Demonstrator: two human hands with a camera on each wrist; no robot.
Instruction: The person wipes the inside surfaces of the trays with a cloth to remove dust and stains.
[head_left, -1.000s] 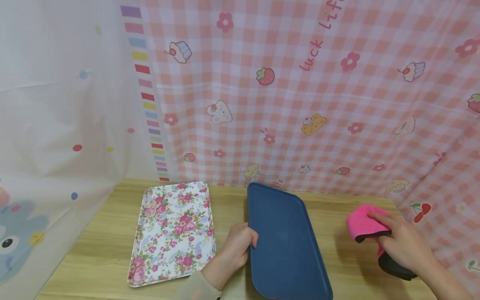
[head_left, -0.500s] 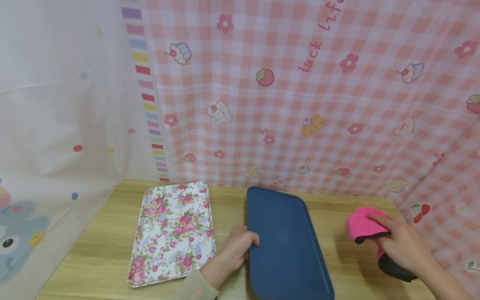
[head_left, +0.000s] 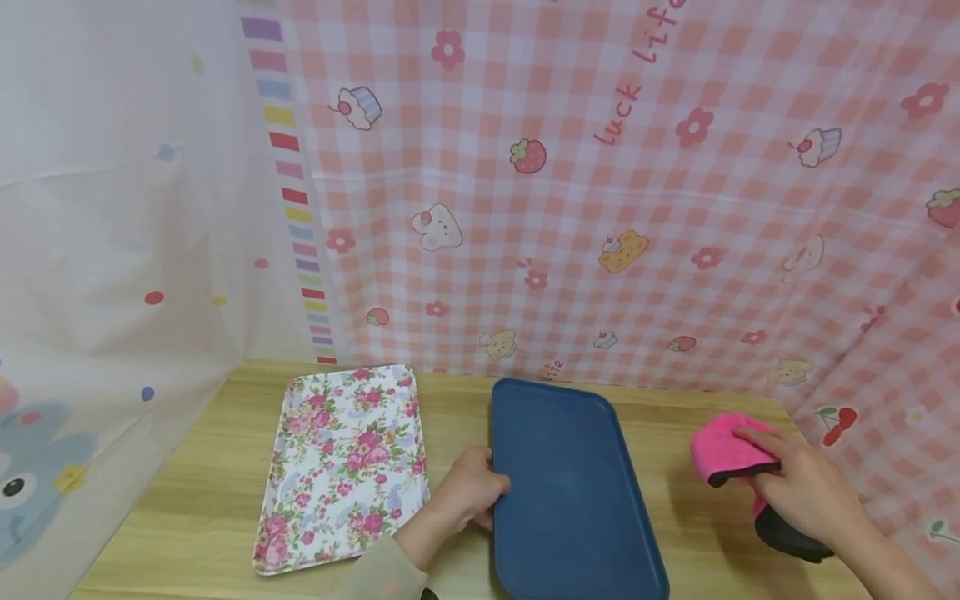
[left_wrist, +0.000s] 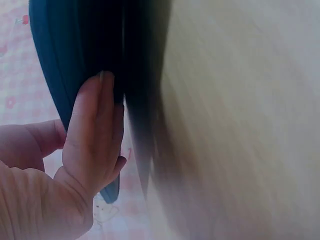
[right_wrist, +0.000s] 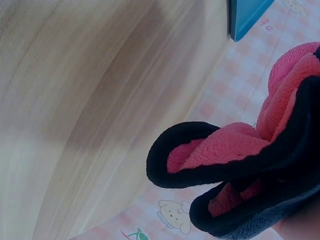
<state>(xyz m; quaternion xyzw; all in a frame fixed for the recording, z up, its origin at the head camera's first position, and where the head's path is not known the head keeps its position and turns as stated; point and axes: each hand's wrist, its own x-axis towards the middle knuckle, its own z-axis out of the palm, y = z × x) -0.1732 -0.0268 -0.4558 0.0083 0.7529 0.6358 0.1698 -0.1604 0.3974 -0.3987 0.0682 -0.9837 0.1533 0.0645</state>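
My left hand (head_left: 468, 486) holds a dark blue rectangular tray (head_left: 573, 492) by its left long edge. The thumb lies over the rim; in the left wrist view the fingers (left_wrist: 97, 120) reach beneath the tray, between it and the table. At the right, my right hand (head_left: 806, 487) grips a bunched pink cloth (head_left: 731, 446) with black edging, held above the table. Its black underside hangs below the palm. In the right wrist view the folded cloth (right_wrist: 225, 150) fills the right side and hides most of the hand.
A white tray (head_left: 345, 467) with pink roses lies left of the blue one, beside my left forearm. The wooden table (head_left: 187, 492) ends against a pink checked curtain (head_left: 570, 208) behind and a pale curtain (head_left: 150, 250) at left.
The blue tray's far end has come down and slightly nearer to me, the left hand shifting a little along with it. The right hand and the cloth have stayed in place.
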